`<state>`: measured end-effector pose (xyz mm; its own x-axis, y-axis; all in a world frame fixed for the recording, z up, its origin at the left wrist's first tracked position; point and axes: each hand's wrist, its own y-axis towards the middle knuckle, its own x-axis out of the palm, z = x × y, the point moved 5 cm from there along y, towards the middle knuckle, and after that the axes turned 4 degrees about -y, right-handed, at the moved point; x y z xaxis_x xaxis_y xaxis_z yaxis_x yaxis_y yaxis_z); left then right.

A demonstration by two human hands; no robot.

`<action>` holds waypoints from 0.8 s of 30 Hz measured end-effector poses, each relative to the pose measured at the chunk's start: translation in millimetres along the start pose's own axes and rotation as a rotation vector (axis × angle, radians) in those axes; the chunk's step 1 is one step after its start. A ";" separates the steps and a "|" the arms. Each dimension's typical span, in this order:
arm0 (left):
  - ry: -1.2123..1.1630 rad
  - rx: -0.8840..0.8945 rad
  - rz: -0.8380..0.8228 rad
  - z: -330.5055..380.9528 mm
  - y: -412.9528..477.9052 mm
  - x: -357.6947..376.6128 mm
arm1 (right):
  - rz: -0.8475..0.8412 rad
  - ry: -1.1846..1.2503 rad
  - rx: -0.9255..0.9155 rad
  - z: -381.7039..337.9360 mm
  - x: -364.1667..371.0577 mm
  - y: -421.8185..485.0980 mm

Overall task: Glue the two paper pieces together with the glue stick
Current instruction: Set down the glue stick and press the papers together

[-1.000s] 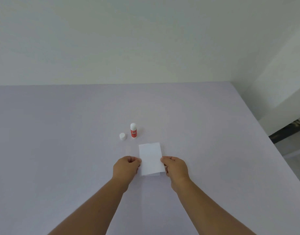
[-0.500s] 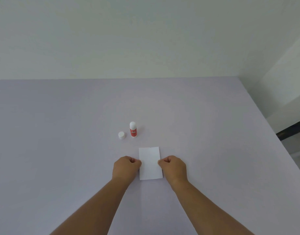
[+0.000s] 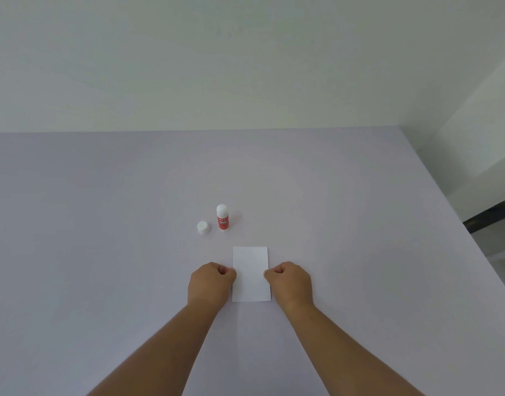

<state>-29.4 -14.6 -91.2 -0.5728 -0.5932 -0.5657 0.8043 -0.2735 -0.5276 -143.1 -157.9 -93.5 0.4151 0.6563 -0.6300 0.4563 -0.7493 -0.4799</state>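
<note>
Here we see white paper (image 3: 250,274) flat on the lavender table (image 3: 102,252) | left hand (image 3: 209,282) and right hand (image 3: 289,282) curled, fingertips pinching its side edges | uncapped glue stick (image 3: 222,217) upright beyond, cap (image 3: 202,227) just beside.

One head-worn view looks forward and down across the table (image 3: 102,224).

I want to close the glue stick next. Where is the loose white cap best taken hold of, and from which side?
Grip the cap around its round side wall, coming straight down from above. It sits low and alone on the table, left of the upright glue stick, with a gap between them. The left hand is probably the nearer one.
</note>
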 end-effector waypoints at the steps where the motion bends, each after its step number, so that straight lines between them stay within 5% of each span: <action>1: 0.006 -0.001 0.001 0.1 0.4 0.3 | 0.002 0.001 0.001 -0.1 0.1 0.1; 24: 0.106 -0.012 0.015 4.5 1.7 5.1 | 0.051 -0.107 0.018 -5.4 0.7 2.2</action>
<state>-30.3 -21.5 -92.1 -0.5748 -0.5133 -0.6373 0.8112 -0.2554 -0.5260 -137.6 -158.6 -91.6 0.3508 0.6046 -0.7151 0.4219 -0.7838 -0.4557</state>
